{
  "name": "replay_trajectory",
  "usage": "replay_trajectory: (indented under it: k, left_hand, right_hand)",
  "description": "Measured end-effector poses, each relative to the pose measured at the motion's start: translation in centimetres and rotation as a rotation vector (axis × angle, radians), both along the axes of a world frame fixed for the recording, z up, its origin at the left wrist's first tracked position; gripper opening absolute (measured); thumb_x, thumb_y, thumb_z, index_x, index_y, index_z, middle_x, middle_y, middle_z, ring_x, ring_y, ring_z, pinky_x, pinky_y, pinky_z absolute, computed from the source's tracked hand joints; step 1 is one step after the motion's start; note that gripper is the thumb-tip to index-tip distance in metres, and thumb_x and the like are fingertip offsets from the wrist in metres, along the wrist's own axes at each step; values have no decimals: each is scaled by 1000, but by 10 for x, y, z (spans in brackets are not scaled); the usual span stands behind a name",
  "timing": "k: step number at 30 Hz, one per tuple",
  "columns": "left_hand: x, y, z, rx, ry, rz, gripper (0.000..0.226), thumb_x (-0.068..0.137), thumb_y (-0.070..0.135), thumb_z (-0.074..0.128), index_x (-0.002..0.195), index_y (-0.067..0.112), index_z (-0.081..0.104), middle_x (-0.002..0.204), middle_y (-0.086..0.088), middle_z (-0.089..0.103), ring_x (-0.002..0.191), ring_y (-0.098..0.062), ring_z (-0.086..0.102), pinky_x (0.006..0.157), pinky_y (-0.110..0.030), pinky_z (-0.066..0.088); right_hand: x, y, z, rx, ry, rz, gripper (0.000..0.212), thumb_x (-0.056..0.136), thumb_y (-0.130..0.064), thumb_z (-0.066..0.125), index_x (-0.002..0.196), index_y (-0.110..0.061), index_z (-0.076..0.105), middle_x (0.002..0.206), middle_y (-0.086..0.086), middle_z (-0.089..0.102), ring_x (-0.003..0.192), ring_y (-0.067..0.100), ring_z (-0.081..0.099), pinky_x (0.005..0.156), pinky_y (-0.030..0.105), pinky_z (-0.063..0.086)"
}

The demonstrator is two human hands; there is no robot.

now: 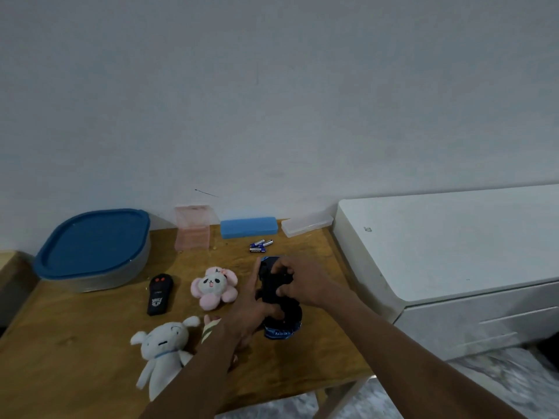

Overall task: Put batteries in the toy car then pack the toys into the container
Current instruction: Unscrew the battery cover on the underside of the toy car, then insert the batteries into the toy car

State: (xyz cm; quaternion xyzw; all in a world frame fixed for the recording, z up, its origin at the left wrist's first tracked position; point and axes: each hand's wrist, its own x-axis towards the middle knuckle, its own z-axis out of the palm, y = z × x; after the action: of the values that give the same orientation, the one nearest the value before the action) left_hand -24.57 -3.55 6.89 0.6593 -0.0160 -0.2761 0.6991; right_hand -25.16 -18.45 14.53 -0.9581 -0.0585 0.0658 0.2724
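Note:
The blue toy car (pixel 279 323) is turned underside up over the wooden table (pixel 75 367), its dark belly facing me. My left hand (pixel 251 309) grips its left side. My right hand (pixel 299 281) is closed over the middle of the underside, fingers curled on it. A few blue batteries (pixel 260 245) lie just beyond the car. The container with a blue lid (pixel 93 246) stands shut at the back left. A black remote (pixel 160 293), a pink panda plush (pixel 214 286) and a white plush dog (pixel 165 347) lie left of my hands.
A pink clear box (pixel 192 228), a blue case (pixel 248 226) and a clear case (pixel 307 225) line the wall. A white cabinet (pixel 453 252) stands close on the right. A striped item (pixel 210 329) shows behind my left wrist. The table's front edge is near.

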Motion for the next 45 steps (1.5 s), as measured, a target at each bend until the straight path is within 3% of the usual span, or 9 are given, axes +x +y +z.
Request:
replay_trajectory:
  k: [5,15,25,30,35,41,45]
  left_hand:
    - [-4,-2,4,44,10,48,121,66,-19,64,149,51,10,138,-8,51,119,-31,54,97,-49,50]
    - [0,-11,5,38,28,79,122,61,-13,67,147,57,15,137,-6,54,118,-33,56,98,-56,49]
    - [1,-21,11,67,18,82,120,66,-18,64,150,51,12,135,-9,55,119,-34,55,97,-56,50]
    - [-2,-26,13,49,39,85,121,67,-22,62,148,53,14,134,-10,56,116,-35,58,94,-54,52]
    - [-12,-29,9,60,19,126,119,67,-24,62,145,54,17,127,-4,60,112,-27,60,95,-50,51]
    - [-24,-38,-9,56,6,151,121,65,-27,60,154,40,11,129,-6,61,110,-30,62,89,-49,55]
    - [-38,-45,-17,61,80,160,120,68,-27,59,152,42,9,125,1,62,110,-28,62,87,-46,55]
  right_hand:
    - [3,0,3,-36,-26,41,35,79,-19,74,110,-24,61,119,0,60,106,15,55,91,30,49]
    - [13,-14,14,-175,-86,232,40,83,-12,68,122,-20,63,121,5,61,107,20,56,84,26,42]
    - [24,-27,25,-233,-79,338,36,86,1,58,117,-15,67,114,10,65,102,24,58,76,29,43]
    - [29,-36,26,-202,-46,318,35,85,-1,58,115,-17,67,111,9,66,98,22,58,83,37,51]
    - [30,-55,28,-190,-48,291,33,86,-1,59,113,-17,68,104,8,65,85,14,52,75,33,47]
    - [17,-94,2,-180,36,244,36,84,5,54,110,-14,69,92,-6,57,83,10,50,71,24,39]
    - [1,-114,-34,-166,148,221,36,86,4,49,110,-14,68,99,8,68,87,20,62,74,27,47]
